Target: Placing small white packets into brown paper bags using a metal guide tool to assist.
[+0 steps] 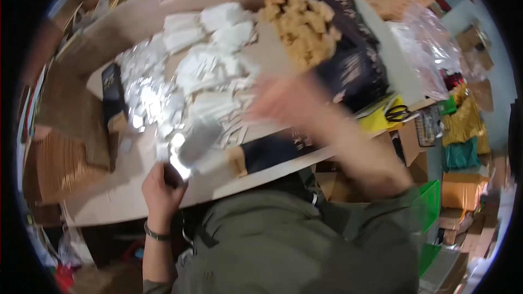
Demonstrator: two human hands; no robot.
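My left hand [163, 188] is closed at the table's near edge, thumb and fingers pinching a shiny clear plastic bag [178, 158] that glares in the light. Just beyond it is a grey, motion-smeared shape [201, 140] whose kind I cannot make out. Reaching in from the right, my right hand [280, 98] is blurred over the middle of the table, close to the white pieces; its fingers are too smeared to read. White folded packets [226, 19] and loose white strips [210, 71] lie before me. Left of them is a heap of shiny clear packets [144, 79].
Crumpled tan pieces [299, 22] lie on a black printed bag [354, 65] at the far right. A dark box [113, 90] stands left, beside a cardboard wall [71, 109]. Another dark package [278, 149] lies along the near edge. Black-handled scissors [397, 112] rest at right.
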